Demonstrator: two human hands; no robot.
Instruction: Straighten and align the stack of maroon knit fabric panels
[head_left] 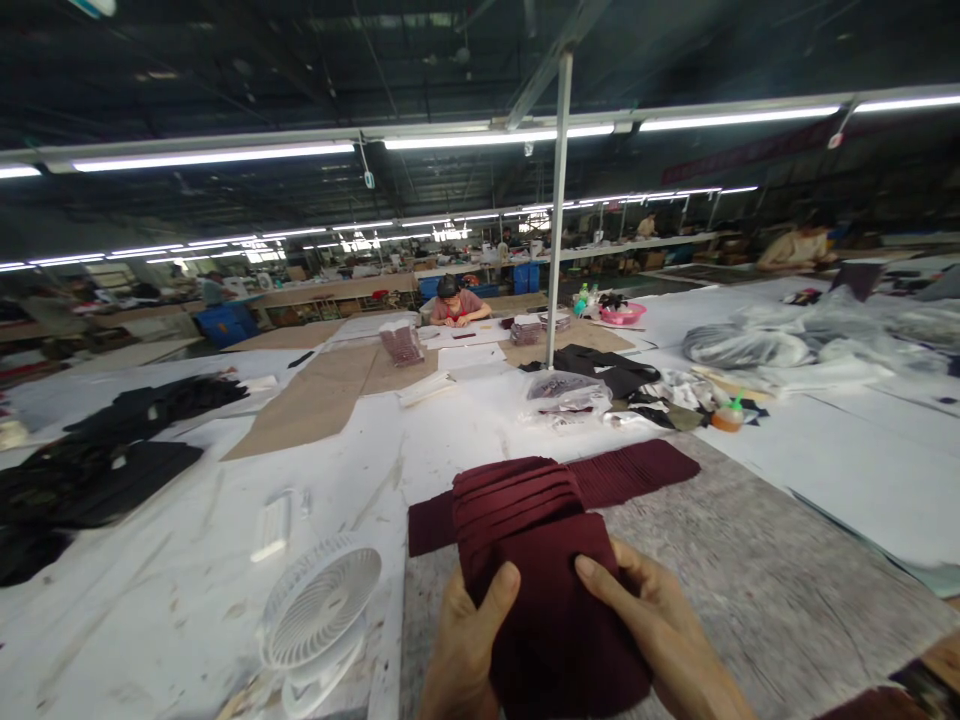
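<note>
A stack of maroon fabric pieces [559, 610] is held between my two hands, its far part fanned in overlapping layers. My left hand [474, 635] grips the left edge, thumb on top. On the right edge my right hand [652, 615] has its thumb pressed on the top piece and its fingers around the side. Behind the stack, a row of overlapping maroon pieces [637, 473] lies across the grey wood-patterned surface [757, 560].
A white fan [322, 610] and a white power strip [271, 527] stand left. Black fabric [142, 440] lies far left. Beyond are a metal pole [559, 220], plastic bags [566, 393], an orange bottle [727, 415] and a person [457, 302] bent over the table.
</note>
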